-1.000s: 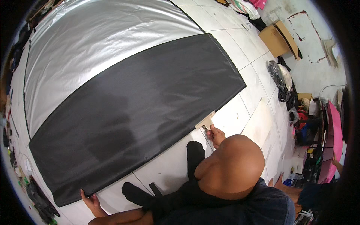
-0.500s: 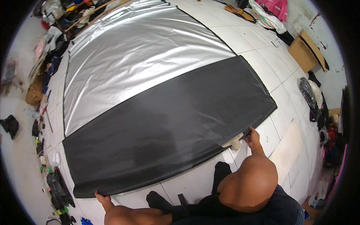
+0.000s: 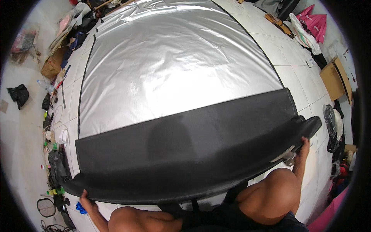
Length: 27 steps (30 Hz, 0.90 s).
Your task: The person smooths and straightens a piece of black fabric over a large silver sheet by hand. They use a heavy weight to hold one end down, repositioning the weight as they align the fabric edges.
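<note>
A large sheet of fabric lies on the floor, its silver side up at the far part. The near part is folded over, so its black side faces up. My left hand pinches the near edge of the fold at the left, thumb on top. Toward the right end, my right hand grips the same edge. Beside that hand, a small pale and grey object sits at the edge; its kind is unclear. Between the hands the edge is raised and bulges over my bent knees.
White floor tiles surround the sheet. Bags and loose odds and ends line the left wall, with a black plastic bag near the sheet. Cardboard leans at the right wall, near dark plastic bags and a pink bag.
Both hands have lifted the near edge of the fabric and drawn it toward me, and the black part now bulges and curls at its ends. The view has shifted too.
</note>
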{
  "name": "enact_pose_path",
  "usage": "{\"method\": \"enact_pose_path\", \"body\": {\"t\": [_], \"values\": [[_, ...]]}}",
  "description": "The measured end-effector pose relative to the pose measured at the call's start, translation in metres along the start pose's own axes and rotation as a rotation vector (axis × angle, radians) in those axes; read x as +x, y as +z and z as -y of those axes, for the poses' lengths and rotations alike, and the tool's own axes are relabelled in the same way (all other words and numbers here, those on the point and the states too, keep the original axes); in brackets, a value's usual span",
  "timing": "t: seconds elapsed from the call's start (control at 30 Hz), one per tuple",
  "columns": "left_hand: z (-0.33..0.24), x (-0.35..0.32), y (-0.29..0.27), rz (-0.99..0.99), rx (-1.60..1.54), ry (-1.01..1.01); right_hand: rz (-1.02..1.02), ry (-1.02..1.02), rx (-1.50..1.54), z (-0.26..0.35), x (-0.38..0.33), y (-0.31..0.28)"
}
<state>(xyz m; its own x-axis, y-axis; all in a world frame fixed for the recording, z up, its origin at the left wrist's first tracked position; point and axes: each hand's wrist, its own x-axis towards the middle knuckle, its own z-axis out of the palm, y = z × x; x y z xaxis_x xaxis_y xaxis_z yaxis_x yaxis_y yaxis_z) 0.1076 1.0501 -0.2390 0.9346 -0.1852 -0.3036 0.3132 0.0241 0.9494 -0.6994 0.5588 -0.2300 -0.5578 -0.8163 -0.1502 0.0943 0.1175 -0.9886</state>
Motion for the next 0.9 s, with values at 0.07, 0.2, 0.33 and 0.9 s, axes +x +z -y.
{"method": "enact_pose_path", "body": {"t": [0.07,0.2,0.33,0.9], "values": [[-0.038,0.013,0.015,0.003,0.038,0.053,0.043,0.04,-0.012,0.058,-0.02,0.05],[-0.104,0.058,0.099,-0.022,0.117,0.07,0.041,-0.147,-0.237,0.071,0.025,0.15],[-0.071,0.173,0.216,0.049,0.052,0.052,0.298,-0.128,-0.1,-0.011,0.097,0.249],[0.17,-0.03,0.261,0.471,1.64,0.71,0.921,-1.081,-1.282,-0.143,-0.093,0.223]]}}
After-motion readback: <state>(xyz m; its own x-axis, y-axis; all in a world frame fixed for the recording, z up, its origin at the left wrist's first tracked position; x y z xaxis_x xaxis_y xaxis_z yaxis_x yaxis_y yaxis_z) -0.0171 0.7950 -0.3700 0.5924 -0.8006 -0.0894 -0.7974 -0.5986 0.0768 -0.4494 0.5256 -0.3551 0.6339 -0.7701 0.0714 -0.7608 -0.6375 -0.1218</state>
